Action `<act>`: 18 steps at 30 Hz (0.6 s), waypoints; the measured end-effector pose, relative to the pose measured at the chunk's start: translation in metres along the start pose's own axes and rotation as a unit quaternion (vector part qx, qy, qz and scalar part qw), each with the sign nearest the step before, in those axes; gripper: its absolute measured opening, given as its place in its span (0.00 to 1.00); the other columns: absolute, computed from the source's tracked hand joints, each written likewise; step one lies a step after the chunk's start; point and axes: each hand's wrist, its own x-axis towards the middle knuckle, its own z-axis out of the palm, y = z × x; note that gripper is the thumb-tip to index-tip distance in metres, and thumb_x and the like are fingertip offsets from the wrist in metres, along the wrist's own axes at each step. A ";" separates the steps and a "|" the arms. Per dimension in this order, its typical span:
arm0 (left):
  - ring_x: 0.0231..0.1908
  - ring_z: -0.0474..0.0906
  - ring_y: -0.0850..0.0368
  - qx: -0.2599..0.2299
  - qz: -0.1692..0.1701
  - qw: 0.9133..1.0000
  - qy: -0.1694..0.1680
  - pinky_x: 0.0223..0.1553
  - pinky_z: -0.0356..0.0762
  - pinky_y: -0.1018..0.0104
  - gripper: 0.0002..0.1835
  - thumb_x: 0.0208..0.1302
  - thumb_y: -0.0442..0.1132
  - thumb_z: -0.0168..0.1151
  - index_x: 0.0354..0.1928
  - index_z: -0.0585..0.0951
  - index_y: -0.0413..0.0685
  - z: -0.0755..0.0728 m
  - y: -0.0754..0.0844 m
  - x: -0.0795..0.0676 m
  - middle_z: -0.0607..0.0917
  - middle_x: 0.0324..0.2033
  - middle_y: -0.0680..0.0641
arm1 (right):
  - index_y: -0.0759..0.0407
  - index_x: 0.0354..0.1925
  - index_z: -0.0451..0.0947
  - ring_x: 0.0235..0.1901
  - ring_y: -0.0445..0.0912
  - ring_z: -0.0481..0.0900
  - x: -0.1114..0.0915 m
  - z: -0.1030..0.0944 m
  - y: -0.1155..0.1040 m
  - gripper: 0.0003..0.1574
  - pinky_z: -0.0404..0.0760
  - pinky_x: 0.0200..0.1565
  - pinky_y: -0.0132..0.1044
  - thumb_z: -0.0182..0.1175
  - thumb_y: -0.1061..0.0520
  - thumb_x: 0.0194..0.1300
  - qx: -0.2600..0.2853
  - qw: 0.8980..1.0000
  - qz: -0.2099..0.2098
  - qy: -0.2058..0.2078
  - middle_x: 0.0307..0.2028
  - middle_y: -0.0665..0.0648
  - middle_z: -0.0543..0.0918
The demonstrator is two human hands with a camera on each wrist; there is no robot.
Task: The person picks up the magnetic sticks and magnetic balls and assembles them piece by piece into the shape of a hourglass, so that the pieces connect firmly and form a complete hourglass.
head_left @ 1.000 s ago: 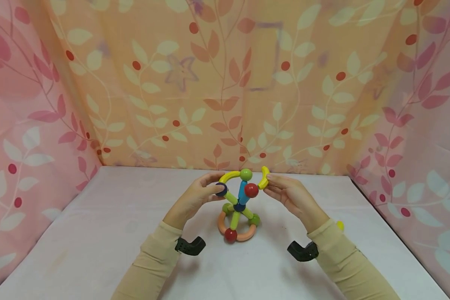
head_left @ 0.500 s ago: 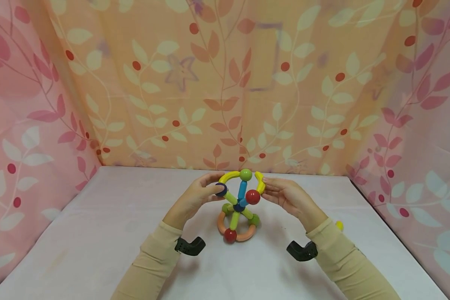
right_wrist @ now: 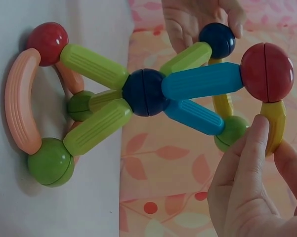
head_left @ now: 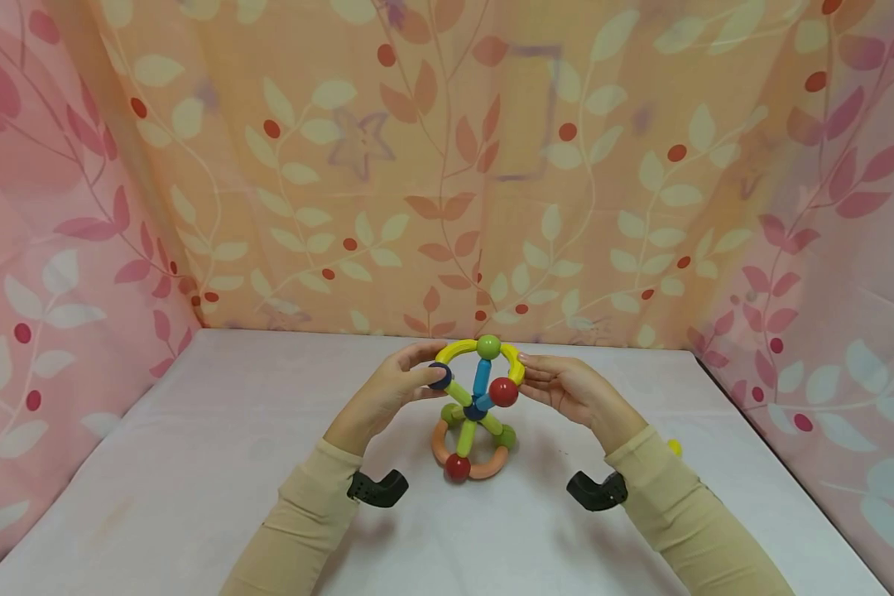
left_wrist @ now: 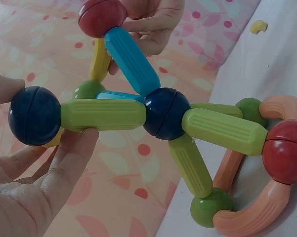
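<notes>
A ball-and-rod building toy stands upright on the white table. Its base is a ring of orange curved rods [right_wrist: 21, 101] with red and green balls. Light green rods [left_wrist: 225, 131] rise to a dark blue centre ball [left_wrist: 166, 113]. My left hand [head_left: 395, 393] holds the upper left dark blue ball [left_wrist: 34, 116], thumb on it and fingers behind. My right hand [head_left: 569, 387] pinches a yellow curved rod [right_wrist: 274, 126] whose one end meets the upper red ball [right_wrist: 267, 72]. In the head view its other end meets the top green ball [head_left: 488, 347]. Another yellow rod [head_left: 458, 348] arches on the left.
A loose yellow piece [head_left: 675, 448] lies on the table [head_left: 194, 463] at the right, partly behind the right sleeve [head_left: 685, 505]. Each wrist carries a black camera mount [head_left: 378, 488]. Patterned cloth [head_left: 447, 165] hangs behind and at both sides.
My right hand has moved left with the yellow curved rod, bringing it from apart to between the green and red balls. The red ball has dropped slightly. My left hand keeps its place.
</notes>
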 end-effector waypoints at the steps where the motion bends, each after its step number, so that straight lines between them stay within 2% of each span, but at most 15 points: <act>1: 0.47 0.80 0.57 0.000 0.000 1.000 0.000 0.59 0.80 0.55 0.27 0.71 0.36 0.57 0.70 0.66 0.43 0.000 0.000 0.000 0.69 0.65 0.37 | 0.56 0.41 0.82 0.36 0.41 0.87 0.000 0.000 0.000 0.08 0.86 0.43 0.30 0.58 0.56 0.73 0.001 1.000 0.001 -0.001 0.35 0.52 0.86; 18: 0.47 0.80 0.57 -0.003 0.000 1.000 0.001 0.58 0.80 0.54 0.27 0.71 0.34 0.57 0.70 0.67 0.42 0.000 0.000 0.001 0.69 0.65 0.38 | 0.53 0.37 0.84 0.36 0.42 0.87 0.003 -0.005 0.000 0.11 0.86 0.42 0.31 0.56 0.56 0.74 0.001 1.000 0.012 -0.025 0.34 0.52 0.87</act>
